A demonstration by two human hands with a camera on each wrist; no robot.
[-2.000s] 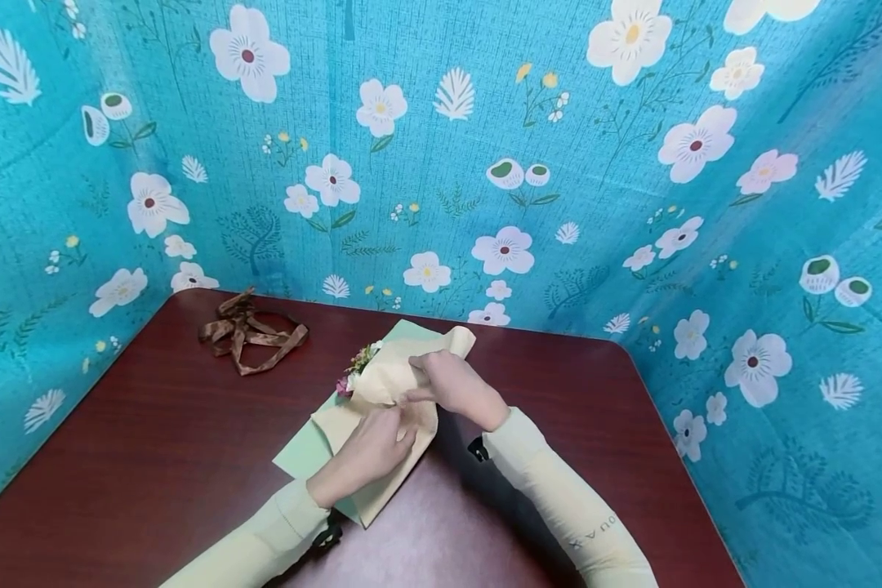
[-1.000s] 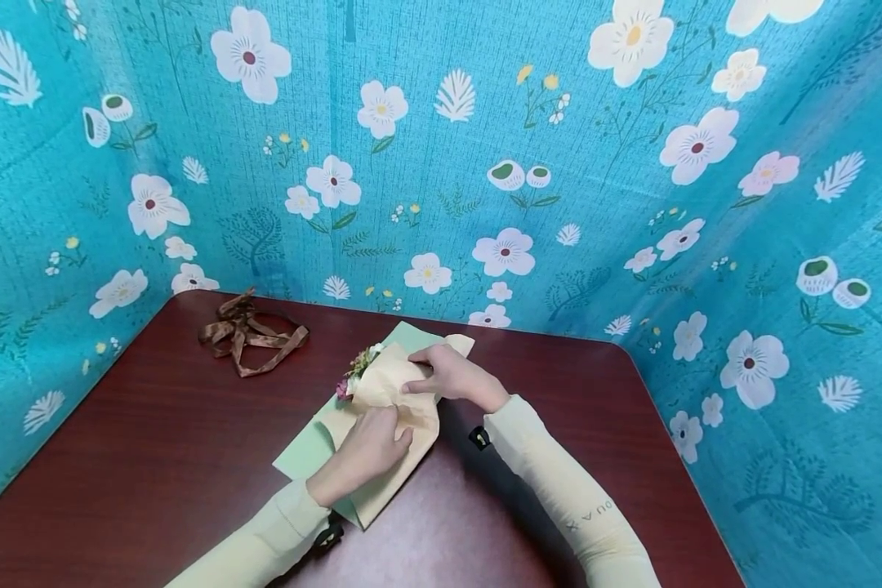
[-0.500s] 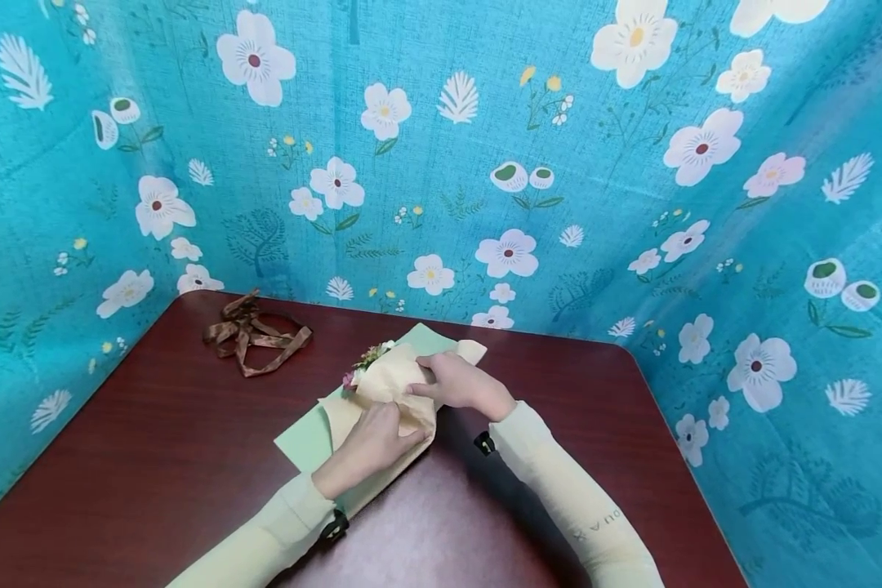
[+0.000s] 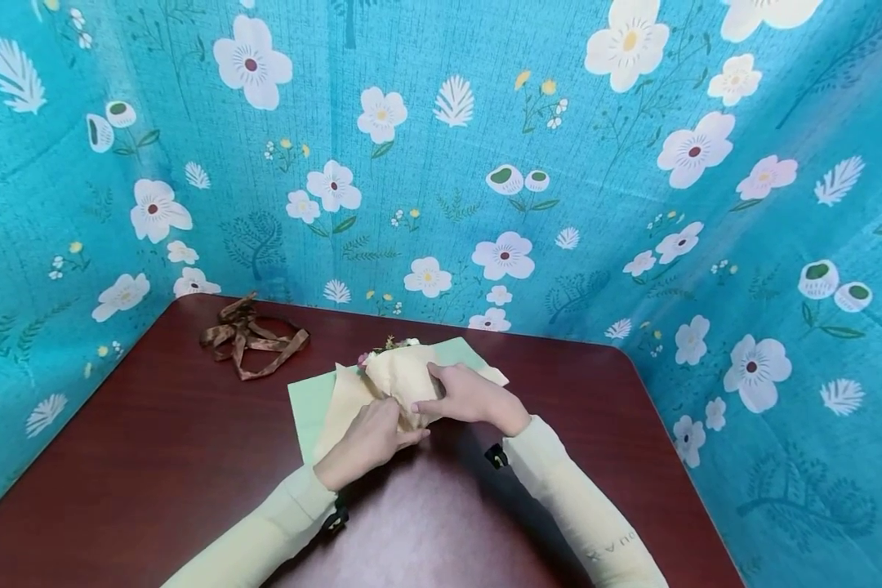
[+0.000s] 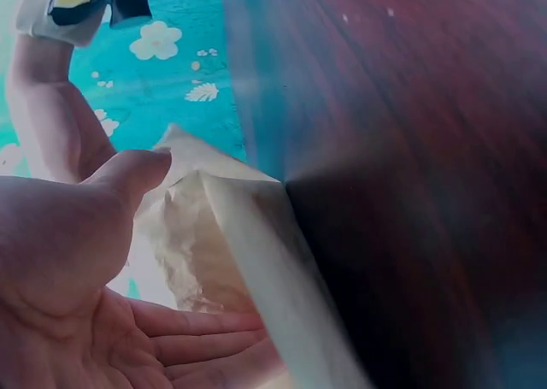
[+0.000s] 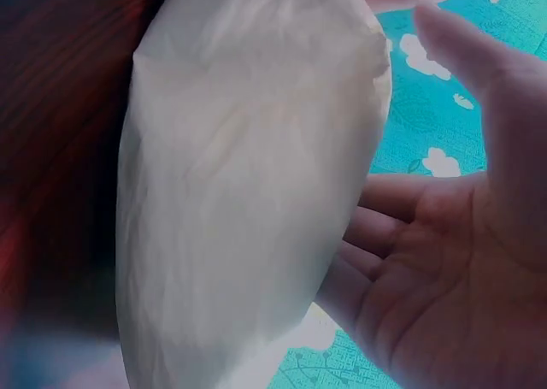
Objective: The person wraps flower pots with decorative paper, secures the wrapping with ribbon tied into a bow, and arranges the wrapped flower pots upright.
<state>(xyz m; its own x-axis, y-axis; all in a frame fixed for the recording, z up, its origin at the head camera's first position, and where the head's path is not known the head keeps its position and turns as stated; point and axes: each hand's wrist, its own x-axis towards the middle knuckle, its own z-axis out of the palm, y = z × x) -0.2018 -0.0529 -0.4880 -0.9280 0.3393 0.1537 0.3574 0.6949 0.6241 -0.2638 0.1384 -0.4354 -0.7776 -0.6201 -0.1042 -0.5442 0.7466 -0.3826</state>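
A small bouquet [image 4: 404,371] in tan wrapping paper lies between both hands, over a pale green sheet [image 4: 310,404]. Pink and white flowers [image 4: 367,358] peek out at its far edge. My left hand [image 4: 363,445] grips the paper from the near left, thumb along the front. From the right, my right hand [image 4: 478,400] holds the bundle, fingers behind it and thumb on the near side. Fingers of the left hand [image 5: 77,269] pass behind a paper fold [image 5: 273,269] in the left wrist view. In the right wrist view, wrapping paper [image 6: 239,175] hides the right fingertips.
A loose brown ribbon [image 4: 244,331] lies in a tangle at the back left of the dark red table [image 4: 140,441]. A blue floral curtain [image 4: 426,163] closes in the back and both sides.
Both hands have turned the bouquet and green sheet clockwise, so the flowers now point toward the back. The near end of the paper has swung out of sight. The ribbon has stayed put.
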